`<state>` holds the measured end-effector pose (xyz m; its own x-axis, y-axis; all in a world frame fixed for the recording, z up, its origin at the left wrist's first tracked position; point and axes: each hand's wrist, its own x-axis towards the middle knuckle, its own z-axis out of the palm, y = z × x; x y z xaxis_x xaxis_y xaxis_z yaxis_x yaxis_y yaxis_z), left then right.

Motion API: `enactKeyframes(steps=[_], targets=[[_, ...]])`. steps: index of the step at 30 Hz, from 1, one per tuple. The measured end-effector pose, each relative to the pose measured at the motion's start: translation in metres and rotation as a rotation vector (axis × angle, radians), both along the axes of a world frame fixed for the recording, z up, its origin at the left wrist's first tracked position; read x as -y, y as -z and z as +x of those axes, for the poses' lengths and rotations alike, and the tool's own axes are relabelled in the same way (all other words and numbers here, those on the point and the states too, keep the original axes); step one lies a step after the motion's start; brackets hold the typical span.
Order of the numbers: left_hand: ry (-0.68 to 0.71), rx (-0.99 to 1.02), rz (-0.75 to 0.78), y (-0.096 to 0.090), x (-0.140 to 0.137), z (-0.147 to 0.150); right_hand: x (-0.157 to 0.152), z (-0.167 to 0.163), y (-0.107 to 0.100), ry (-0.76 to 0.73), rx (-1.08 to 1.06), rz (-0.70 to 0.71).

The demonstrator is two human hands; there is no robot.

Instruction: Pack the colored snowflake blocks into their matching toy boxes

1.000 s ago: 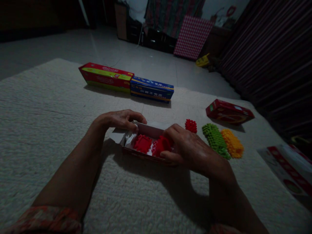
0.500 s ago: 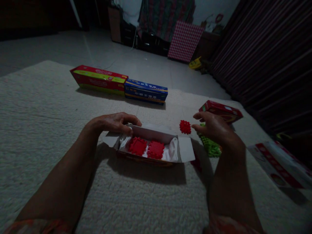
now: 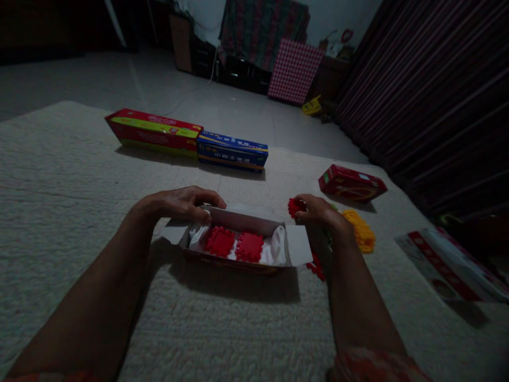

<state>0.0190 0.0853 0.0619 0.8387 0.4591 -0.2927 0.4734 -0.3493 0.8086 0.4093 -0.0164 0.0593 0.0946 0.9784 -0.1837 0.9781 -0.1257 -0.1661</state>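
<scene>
Apparently for steadiness, left hand (image 3: pixel 181 202) holds open white-lined cardboard box (image 3: pixel 242 218) by far-left rim; right hand (image 3: pixel 323 213), grip narrow, at red notched plastic tile (image 3: pixel 293 207), hold unclear.

The left forearm (image 3: pixel 91 286) slants up from the lower left, its wrist bent so that the left hand (image 3: pixel 178 202) points rightward, palm down, the fingers curved and the thumb set apart on the near side. The right forearm (image 3: pixel 363 302) leans up and leftward, and the right hand (image 3: pixel 321 212) points inward, its thumb and fingers curved toward each other.
</scene>
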Motion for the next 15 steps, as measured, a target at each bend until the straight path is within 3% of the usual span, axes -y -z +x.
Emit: enactKeyframes(steps=[8, 12, 15], targets=[[-0.026, -0.014, 0.007, -0.008, 0.005, 0.003, 0.002, -0.007, -0.007, 0.058, -0.022, 0.038], [-0.032, -0.022, -0.021, -0.011, 0.006, 0.003, 0.007, -0.013, -0.023, 0.009, 0.036, 0.187], [-0.023, -0.015, -0.036, -0.010, 0.007, 0.003, 0.020, -0.035, -0.042, -0.115, -0.004, 0.340]])
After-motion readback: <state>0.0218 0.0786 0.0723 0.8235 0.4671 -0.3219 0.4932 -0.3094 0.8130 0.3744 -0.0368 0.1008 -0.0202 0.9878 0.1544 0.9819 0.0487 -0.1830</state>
